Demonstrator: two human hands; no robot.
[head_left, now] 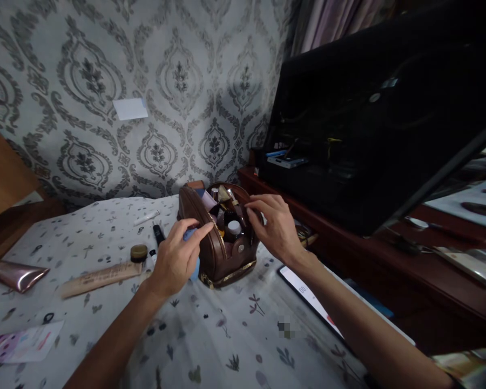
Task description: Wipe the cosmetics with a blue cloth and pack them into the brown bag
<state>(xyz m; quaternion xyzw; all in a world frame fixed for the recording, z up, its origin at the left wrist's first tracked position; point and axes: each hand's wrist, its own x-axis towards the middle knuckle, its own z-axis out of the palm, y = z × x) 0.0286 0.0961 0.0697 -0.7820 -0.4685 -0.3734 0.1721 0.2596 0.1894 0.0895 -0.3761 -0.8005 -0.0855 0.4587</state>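
A brown leather bag (210, 259) with a gold zipper stands unzipped on the patterned cloth, filled with several small bottles and tubes. Inside it, a white round cap (234, 227) shows near the front. My left hand (180, 256) is at the bag's left side, fingers apart, its index finger reaching to the zipper edge. Partly behind that hand is a blue object (194, 269), too hidden to identify. My right hand (273, 224) touches the bag's right rim with bent fingertips; whether they pinch the rim is unclear.
On the cloth (210, 346) at left lie a beige tube (101, 280), a gold-lidded jar (139, 253), a shiny pink tube (18, 274) and a purple-white packet (24, 343). A lit phone (308, 297) lies under my right forearm. A large black screen (360, 119) stands at right.
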